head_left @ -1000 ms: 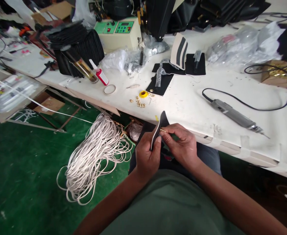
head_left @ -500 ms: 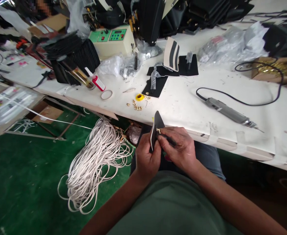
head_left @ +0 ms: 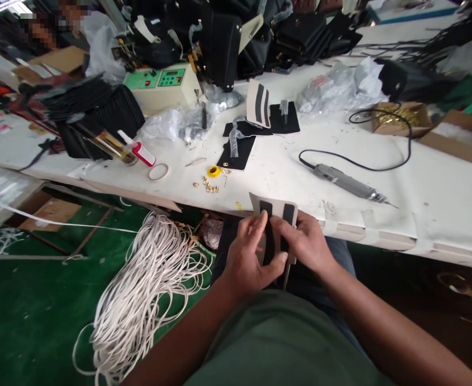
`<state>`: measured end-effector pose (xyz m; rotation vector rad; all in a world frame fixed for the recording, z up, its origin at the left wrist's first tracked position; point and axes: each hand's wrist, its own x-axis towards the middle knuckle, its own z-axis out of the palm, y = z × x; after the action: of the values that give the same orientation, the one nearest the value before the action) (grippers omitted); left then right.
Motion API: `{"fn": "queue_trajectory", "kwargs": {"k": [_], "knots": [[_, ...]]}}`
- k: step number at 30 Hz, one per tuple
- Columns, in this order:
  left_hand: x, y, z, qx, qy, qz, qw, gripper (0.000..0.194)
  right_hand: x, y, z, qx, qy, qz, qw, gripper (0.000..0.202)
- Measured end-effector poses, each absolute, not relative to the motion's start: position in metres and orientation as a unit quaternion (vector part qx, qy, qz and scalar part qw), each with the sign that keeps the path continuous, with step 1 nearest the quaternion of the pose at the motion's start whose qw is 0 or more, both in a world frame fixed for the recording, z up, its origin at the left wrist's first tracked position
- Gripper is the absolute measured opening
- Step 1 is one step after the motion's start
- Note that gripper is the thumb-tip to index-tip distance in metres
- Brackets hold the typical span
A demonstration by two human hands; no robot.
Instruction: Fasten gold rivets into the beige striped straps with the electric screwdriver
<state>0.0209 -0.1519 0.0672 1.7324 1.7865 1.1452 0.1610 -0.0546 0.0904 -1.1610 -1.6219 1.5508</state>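
Observation:
Between my hands is a flap panel (head_left: 277,208), its beige side with two dark stripes turned up toward me. My left hand (head_left: 249,254) grips its left and lower part, thumb and fingers on the striped face. My right hand (head_left: 306,241) holds the right edge, with its thumb pressed on the face. The far side of the panel is hidden. On the table beyond lie small gold fittings (head_left: 209,186), a yellow tape roll (head_left: 214,171) and black panels (head_left: 240,153). A similar striped panel (head_left: 258,104) leans behind them.
A grey electric screwdriver (head_left: 346,182) with a black cable lies to the right. At the left stand a red-and-white bottle (head_left: 143,154) and a ring of tape (head_left: 158,171). Boxes (head_left: 400,119) of fittings sit farther back. White cord (head_left: 143,300) is heaped on the green floor.
The panel has been turned over, from its dark side with a gold fitting to its striped beige side. Both hands have shifted their hold on it. The view has swung to the right.

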Motion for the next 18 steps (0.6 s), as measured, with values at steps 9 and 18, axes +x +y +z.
{"fn": "queue_trajectory", "kwargs": {"k": [9, 18], "knots": [[0.004, -0.069, 0.048, 0.602, 0.612, 0.486, 0.162, 0.016, 0.191, -0.004, 0.063, -0.442, -0.497, 0.706, 0.242, 0.024], [0.001, -0.031, 0.044, 0.353, 0.567, 0.483, 0.566, 0.075, 0.203, 0.022, 0.061, -0.478, -0.537, 0.671, 0.181, 0.027]]}}
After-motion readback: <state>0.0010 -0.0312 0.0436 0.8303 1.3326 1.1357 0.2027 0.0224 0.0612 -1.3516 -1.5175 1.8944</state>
